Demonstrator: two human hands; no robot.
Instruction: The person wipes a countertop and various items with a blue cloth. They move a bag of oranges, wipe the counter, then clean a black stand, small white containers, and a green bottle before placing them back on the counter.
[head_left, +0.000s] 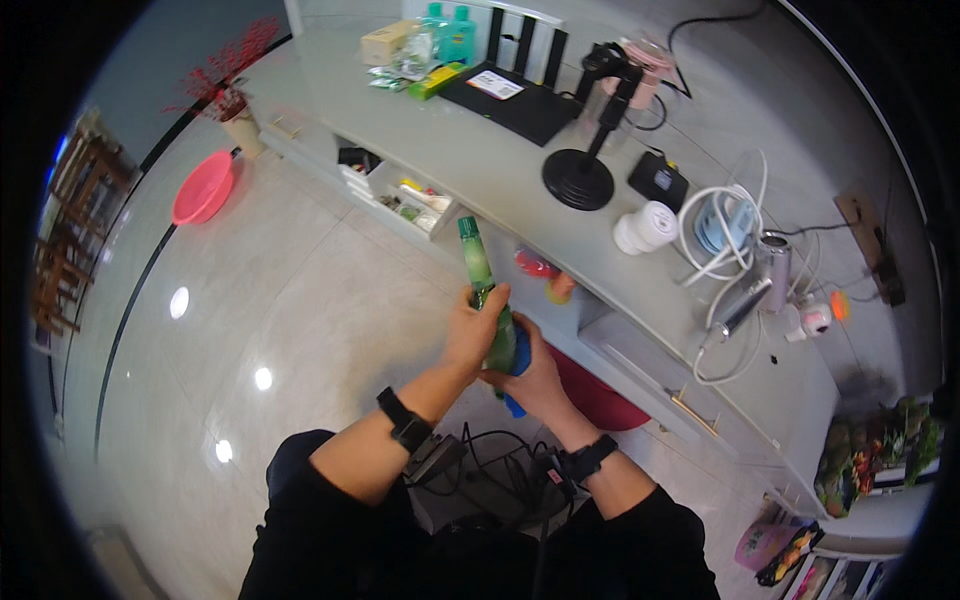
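A green bottle (501, 346) with a green cap slants across the middle of the view, cap end away from me. My left hand (474, 330) grips it below the neck, thumb lying along the glass or plastic. Around the lower part, my right hand (536, 375) presses a blue cloth (519, 352) against the bottle. The bottle's base is mostly hidden by my fingers and the cloth. Just past my hands is an open drawer (446, 225) of the grey cabinet, with small items inside. Red and orange objects (536, 262) lie in the cabinet's open space near the bottle.
On the long cabinet top (480, 161) stand a black router (517, 97), a black stand (579, 180), a white bottle (645, 227) and a coiled white cable (712, 225). A dark red round object (600, 394) sits below. Cables (510, 457) lie near my lap. A pink basin (204, 189) rests on the floor.
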